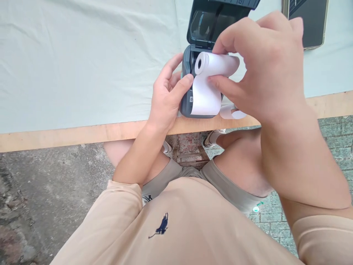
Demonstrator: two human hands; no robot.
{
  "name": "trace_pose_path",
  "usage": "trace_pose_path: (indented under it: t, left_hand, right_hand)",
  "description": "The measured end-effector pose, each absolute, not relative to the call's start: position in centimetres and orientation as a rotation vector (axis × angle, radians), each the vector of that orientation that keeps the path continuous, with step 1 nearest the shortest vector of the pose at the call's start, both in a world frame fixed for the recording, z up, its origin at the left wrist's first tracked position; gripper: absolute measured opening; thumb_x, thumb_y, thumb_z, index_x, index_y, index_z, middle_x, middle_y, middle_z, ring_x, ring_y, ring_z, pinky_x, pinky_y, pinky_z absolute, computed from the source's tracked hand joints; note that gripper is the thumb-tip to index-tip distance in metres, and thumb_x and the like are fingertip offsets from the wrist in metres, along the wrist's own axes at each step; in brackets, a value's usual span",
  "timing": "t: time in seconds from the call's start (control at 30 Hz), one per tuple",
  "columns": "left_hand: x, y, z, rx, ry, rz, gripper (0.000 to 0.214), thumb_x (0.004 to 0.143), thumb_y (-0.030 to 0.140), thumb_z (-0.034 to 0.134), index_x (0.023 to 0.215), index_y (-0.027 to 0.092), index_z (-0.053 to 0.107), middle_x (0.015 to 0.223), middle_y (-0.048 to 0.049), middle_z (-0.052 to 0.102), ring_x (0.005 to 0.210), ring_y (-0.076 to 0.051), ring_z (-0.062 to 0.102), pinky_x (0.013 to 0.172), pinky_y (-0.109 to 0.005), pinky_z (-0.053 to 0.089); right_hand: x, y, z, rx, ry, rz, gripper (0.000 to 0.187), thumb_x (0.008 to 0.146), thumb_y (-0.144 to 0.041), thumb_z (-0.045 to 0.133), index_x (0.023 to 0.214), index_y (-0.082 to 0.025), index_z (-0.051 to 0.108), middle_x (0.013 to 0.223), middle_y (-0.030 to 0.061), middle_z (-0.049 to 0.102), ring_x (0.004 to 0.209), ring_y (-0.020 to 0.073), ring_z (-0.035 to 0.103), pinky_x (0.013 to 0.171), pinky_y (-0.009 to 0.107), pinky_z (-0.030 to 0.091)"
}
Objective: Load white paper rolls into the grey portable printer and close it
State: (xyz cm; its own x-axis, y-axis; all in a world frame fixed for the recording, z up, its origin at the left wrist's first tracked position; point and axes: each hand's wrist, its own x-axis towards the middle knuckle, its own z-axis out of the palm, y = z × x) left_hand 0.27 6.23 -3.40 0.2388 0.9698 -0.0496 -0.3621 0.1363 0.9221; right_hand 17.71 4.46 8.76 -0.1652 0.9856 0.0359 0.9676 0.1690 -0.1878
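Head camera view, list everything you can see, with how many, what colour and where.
paper roll: 1, white, above the open printer, end hanging loose
printer: 1, dark grey, lid open, at the table's near edge
paper scrap: 1, white, curled beside the printer
cloth: 1, pale, covering the table
table: 1, wooden edge showing
flat device: 1, dark, top right on the cloth
left hand: 1, gripping the printer's side
right hand: 1, pinching the paper roll
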Motion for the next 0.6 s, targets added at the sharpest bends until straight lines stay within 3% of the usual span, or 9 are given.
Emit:
trace_pose_path:
  t: [0.2, 0.3, 0.37, 0.47, 0.53, 0.6]
  left_hand:
    - [0.2, 6.4, -4.0, 0.969, 0.768, 1.186, 0.061, 0.074, 0.058, 0.09, 0.127, 0.036, 0.066, 0.1, -0.0008, 0.078, 0.104, -0.029, 0.075, 0.091, -0.043, 0.063]
    - [-0.1, 6.7, -5.1, 1.036, 0.729, 1.164, 0.062, 0.08, 0.061, 0.083, 0.133, 0.038, 0.062, 0.12, -0.0016, 0.077, 0.122, -0.031, 0.073, 0.102, -0.045, 0.062]
    - [-0.4, 6.9, -6.0, 1.14, 0.702, 1.129, 0.074, 0.079, 0.066, 0.081, 0.143, 0.039, 0.055, 0.137, -0.0027, 0.072, 0.137, -0.034, 0.067, 0.113, -0.048, 0.06]
    - [-0.8, 7.1, -7.1, 1.348, 0.673, 1.075, 0.098, 0.077, 0.073, 0.077, 0.158, 0.036, 0.038, 0.151, -0.0068, 0.065, 0.145, -0.039, 0.061, 0.12, -0.054, 0.056]
    - [-1.0, 7.2, -7.6, 1.448, 0.686, 1.023, 0.103, 0.08, 0.071, 0.071, 0.165, 0.033, 0.028, 0.155, -0.0097, 0.06, 0.148, -0.04, 0.059, 0.121, -0.056, 0.055]
    - [-1.1, 7.3, -7.8, 1.49, 0.713, 0.99, 0.103, 0.081, 0.064, 0.069, 0.168, 0.032, 0.025, 0.158, -0.0112, 0.057, 0.15, -0.04, 0.057, 0.122, -0.057, 0.053]
  right_hand:
    - [17.4, 4.6, 8.6, -1.935, -2.293, 0.242, 0.039, 0.09, -0.03, 0.067, 0.129, -0.03, 0.064, 0.126, 0.0089, 0.075, 0.13, 0.0437, 0.059, 0.104, 0.061, 0.041]
    - [17.6, 4.0, 8.4, -1.772, -2.309, 0.187, 0.033, 0.089, -0.039, 0.069, 0.119, -0.026, 0.069, 0.124, 0.0094, 0.074, 0.123, 0.0413, 0.062, 0.099, 0.057, 0.041]
    - [17.9, 3.4, 8.1, -1.663, -2.386, 0.192, 0.017, 0.095, -0.039, 0.063, 0.1, -0.025, 0.071, 0.112, 0.0071, 0.077, 0.119, 0.0379, 0.064, 0.097, 0.056, 0.039]
    - [18.4, 2.8, 7.6, -1.609, -2.488, 0.307, 0.019, 0.099, -0.032, 0.058, 0.084, -0.025, 0.068, 0.101, 0.0031, 0.078, 0.118, 0.0339, 0.065, 0.096, 0.055, 0.038]
    - [18.9, 2.9, 7.6, -1.558, -2.438, 0.306, 0.021, 0.098, -0.033, 0.057, 0.082, -0.025, 0.067, 0.104, 0.0058, 0.077, 0.113, 0.0327, 0.065, 0.097, 0.055, 0.041]
    - [19.4, 3.7, 8.0, -1.511, -2.281, 0.252, 0.024, 0.098, -0.04, 0.054, 0.097, -0.024, 0.072, 0.118, 0.012, 0.072, 0.119, 0.0356, 0.061, 0.102, 0.056, 0.042]
